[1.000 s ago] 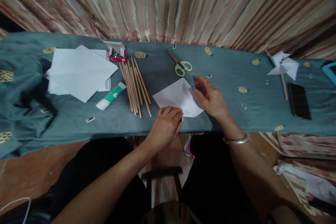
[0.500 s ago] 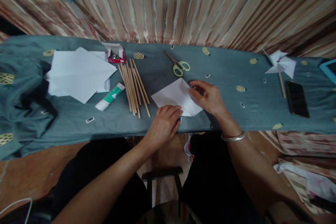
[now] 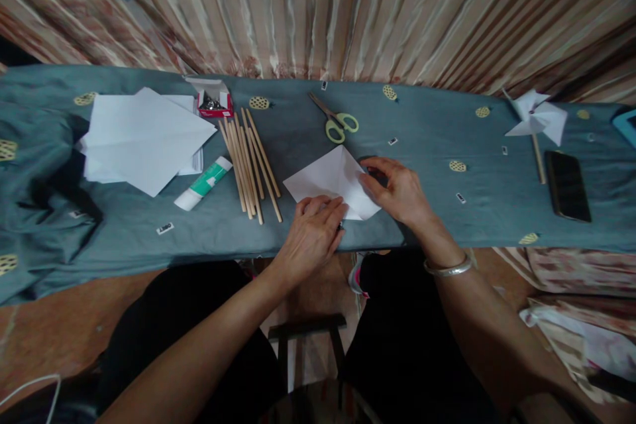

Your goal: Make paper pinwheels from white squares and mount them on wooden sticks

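Note:
A white sheet of paper [image 3: 325, 175] lies turned cornerwise on the cloth in front of me, with faint crease lines. Across its lower edge my left hand [image 3: 314, 228] rests, fingers stretched out over the paper. My right hand [image 3: 397, 191] is at the paper's right edge, thumb touching it and index finger apart from the thumb; its other fingers are partly hidden. Just beyond the sheet are scissors [image 3: 336, 126] with pale green handles. Several thin wooden sticks [image 3: 248, 165] lie left of the sheet, beside a green and white glue stick [image 3: 203, 183].
A stack of white paper [image 3: 142, 136] lies at the left, near an open red box [image 3: 214, 103] of small metal pieces. To the right are a white paper pinwheel [image 3: 534, 116] on a stick and a black phone [image 3: 568, 185]. A curtain [image 3: 298, 13] hangs along the table's far side.
The view has shifted slightly. My left fingers have moved a little further onto the paper, while my right hand stays at its right edge.

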A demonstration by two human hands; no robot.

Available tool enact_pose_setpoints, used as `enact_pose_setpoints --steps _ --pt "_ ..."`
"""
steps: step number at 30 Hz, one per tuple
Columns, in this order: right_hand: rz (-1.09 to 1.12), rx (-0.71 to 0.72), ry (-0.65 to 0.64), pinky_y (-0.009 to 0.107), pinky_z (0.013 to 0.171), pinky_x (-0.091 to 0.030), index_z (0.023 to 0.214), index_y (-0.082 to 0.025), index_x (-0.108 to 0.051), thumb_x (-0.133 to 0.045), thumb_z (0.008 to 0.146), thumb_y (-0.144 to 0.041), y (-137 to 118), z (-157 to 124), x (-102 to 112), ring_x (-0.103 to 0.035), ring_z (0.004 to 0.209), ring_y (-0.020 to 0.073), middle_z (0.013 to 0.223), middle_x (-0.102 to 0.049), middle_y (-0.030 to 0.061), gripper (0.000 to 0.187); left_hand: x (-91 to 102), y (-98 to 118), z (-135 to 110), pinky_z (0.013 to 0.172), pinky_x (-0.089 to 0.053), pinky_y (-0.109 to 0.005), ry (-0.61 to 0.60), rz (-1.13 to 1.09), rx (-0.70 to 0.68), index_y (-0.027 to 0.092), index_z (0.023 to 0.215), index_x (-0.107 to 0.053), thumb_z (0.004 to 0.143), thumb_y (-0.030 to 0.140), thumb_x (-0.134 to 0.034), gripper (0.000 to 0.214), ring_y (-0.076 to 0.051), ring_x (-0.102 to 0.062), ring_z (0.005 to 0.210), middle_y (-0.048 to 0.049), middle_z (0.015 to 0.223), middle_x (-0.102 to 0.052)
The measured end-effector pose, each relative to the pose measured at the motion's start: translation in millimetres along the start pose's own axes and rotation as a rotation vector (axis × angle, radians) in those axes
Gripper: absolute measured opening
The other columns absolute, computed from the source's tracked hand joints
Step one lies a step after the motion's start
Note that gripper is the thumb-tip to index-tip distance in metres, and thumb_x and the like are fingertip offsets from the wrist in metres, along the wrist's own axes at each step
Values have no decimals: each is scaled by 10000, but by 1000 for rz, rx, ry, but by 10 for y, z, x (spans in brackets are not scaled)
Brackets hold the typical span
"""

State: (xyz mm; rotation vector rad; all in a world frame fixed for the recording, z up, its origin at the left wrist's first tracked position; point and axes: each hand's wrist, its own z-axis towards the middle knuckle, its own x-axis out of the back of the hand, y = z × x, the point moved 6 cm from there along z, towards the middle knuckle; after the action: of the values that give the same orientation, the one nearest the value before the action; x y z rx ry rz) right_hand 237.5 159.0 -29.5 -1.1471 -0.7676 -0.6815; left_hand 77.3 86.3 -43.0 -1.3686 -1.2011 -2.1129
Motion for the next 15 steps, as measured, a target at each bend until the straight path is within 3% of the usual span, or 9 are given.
enact_pose_setpoints --steps 9,15 --pt "10 2 -29 409 874 -519 1046 -171 -709 -578 859 -291 22 2 4 -671 933 255 1050 -728 103 258 -5 -13 -7 981 -387 -481 9 14 -3 95 1262 -537 939 238 -497 355 -302 -500 1202 -159 1370 -578" --pt "16 -15 -32 413 874 -519 1083 -155 -700 -560 860 -301 38 2 -21 -671 920 254 1065 -727 116 302 22 -5 36 1006 -372 -478 15 50 -15 99 1231 -553 904 205 -544 343 -295 -518 1168 -141 1279 -643"
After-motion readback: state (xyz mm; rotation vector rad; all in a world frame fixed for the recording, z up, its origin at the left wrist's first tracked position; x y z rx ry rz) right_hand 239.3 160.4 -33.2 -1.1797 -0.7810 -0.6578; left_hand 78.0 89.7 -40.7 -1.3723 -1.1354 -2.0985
